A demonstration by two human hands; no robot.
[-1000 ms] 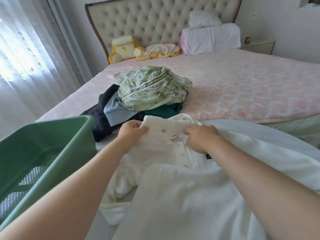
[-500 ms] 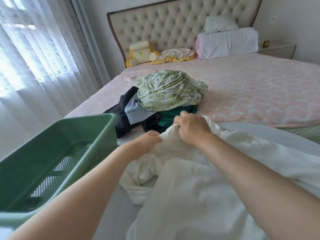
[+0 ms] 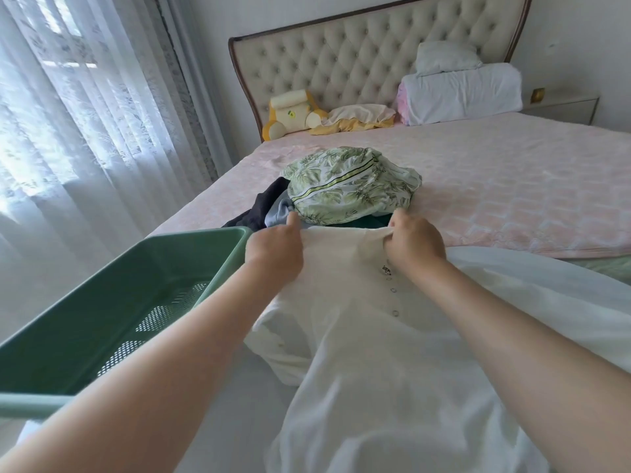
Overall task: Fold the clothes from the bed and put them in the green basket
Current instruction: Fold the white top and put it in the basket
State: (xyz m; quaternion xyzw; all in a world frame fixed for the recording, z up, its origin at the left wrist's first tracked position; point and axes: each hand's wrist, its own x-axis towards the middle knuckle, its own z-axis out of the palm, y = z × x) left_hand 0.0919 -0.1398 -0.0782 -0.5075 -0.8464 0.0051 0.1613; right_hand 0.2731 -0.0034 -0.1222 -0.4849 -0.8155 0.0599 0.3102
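Where the white button-front polo shirt (image 3: 348,268) lies spread on the near end of the bed, both hands hold its far edge. The left hand (image 3: 275,249) has fingers and thumb curled onto the shirt at eleven o'clock of the garment. The right hand (image 3: 415,245) has its fingers bunched and clamped on the same edge at one o'clock, just above a small dark chest logo and a row of buttons. Between the two hands the cloth is drawn flat; the remainder runs toward six o'clock beneath both forearms.

The green plastic basket with a perforated floor (image 3: 201,233) stands at nine o'clock of the shirt, its far corner just beside the left hand.

The pile of unfolded clothes sits at twelve o'clock, just beyond the hands, on the pink quilted bedspread (image 3: 512,186). A green-and-white leaf-print garment (image 3: 348,186) lies on top, with a black garment (image 3: 266,203) and a pale blue garment (image 3: 278,213) at its eight o'clock. A dark green garment (image 3: 372,221) shows beneath it, between the hands.

Farther toward twelve o'clock stand the cream tufted headboard (image 3: 358,56), a yellow plush toy (image 3: 290,110) and stacked white pillows (image 3: 461,93). Sheer white curtains (image 3: 85,114) hang at ten o'clock.
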